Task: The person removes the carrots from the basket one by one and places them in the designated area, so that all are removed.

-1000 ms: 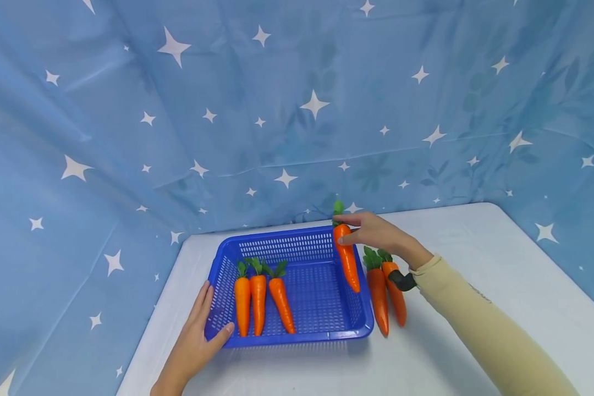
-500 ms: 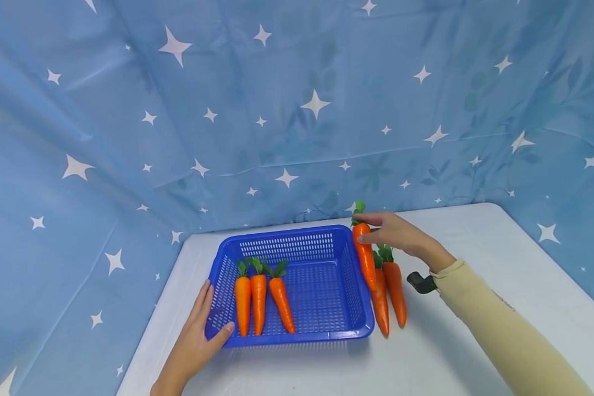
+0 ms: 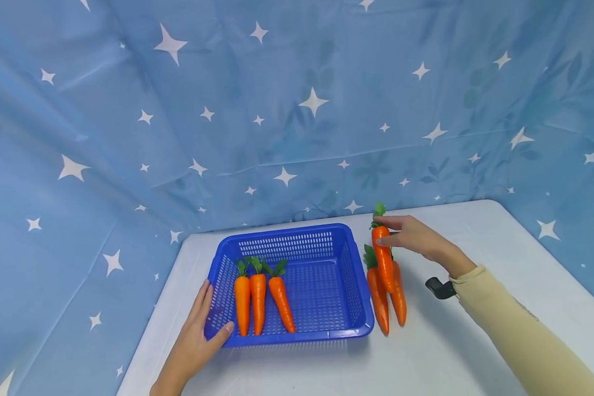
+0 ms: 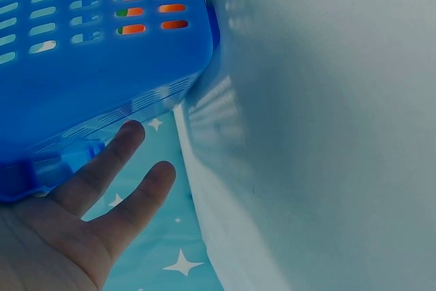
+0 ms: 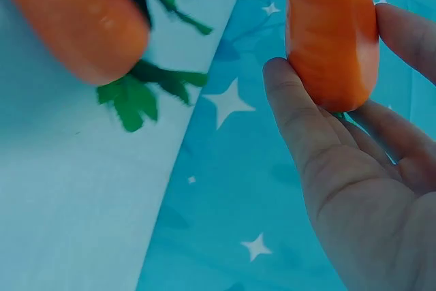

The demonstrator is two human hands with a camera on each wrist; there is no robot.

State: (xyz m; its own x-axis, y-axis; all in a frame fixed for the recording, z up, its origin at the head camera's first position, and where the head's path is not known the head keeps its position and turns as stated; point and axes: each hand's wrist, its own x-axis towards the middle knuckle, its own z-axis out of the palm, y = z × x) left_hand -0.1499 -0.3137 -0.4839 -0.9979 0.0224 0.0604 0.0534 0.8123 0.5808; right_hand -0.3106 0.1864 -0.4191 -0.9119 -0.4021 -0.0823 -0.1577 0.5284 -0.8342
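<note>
Blue cloth, scattered with white stars: that's the backdrop (image 3: pixel 257 146), the biggest thing here, and below it spreads the white worktop (image 3: pixel 425 357). On that sits the basket (image 3: pixel 297 339), blue and slatted. Pale sleeve (image 3: pixel 520 330) at the right, and look at the right hand (image 3: pixel 418 237): its grip has the raised carrot (image 3: pixel 385 264) pinched by the thick top, thumb one side, fingers the other, tip angled down over the pair (image 3: pixel 378 305) lying just beside the basket; touching them or not, I can't tell. Over to the left hand (image 3: pixel 195 333), clasping nothing, fingers straight along the basket's left wall, thumb at the near corner. Three carrots (image 3: pixel 258 302) lie inside, leaves to the back. Smallest of all, the green leaves (image 3: pixel 379 209) topping the raised one. Danger? Lowered right here, its tip could knock the pair and roll them apart. That smooth skin might slip, too, with only the top held. And a shove from the left could skid the basket into them.
</note>
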